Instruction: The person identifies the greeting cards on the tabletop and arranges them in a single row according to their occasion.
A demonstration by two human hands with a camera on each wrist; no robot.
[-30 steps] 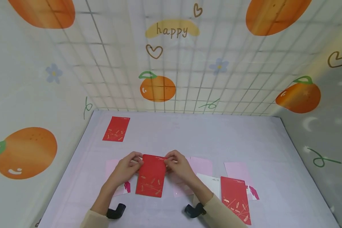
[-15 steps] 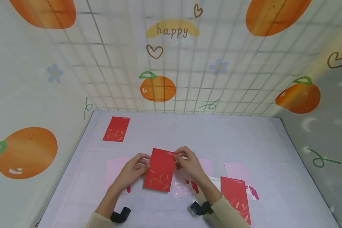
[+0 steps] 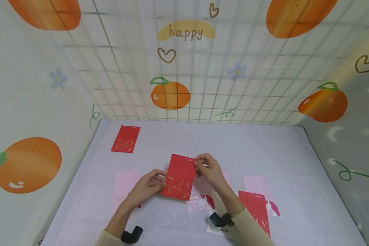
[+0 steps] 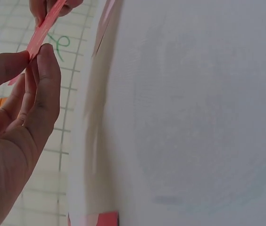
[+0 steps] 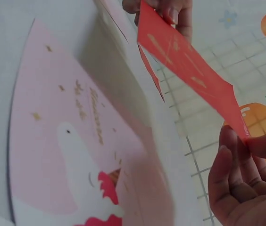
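Observation:
A red card (image 3: 179, 177) with gold leaf-like print is held tilted above the table in the head view. My left hand (image 3: 147, 187) pinches its lower left edge between thumb and fingers. At its upper right corner, my right hand (image 3: 211, 172) pinches it. In the left wrist view the card (image 4: 43, 33) appears nearly edge-on. The right wrist view shows its printed face (image 5: 185, 61). Beneath the right hand lies a pink card (image 3: 200, 201), partly covered; in the right wrist view a pink card (image 5: 53, 94) bears a white animal and gold lettering.
A second red card (image 3: 125, 139) lies at the back left of the white table (image 3: 221, 143). Another red card (image 3: 253, 206) lies at the right, by a pink card (image 3: 256, 183). A white card (image 3: 216, 228) is partly under the right forearm. One more pink card (image 3: 125, 181) lies left.
Both hands have carried the red card to the right and farther from me. It has tilted slightly, and more of the pink card below now shows.

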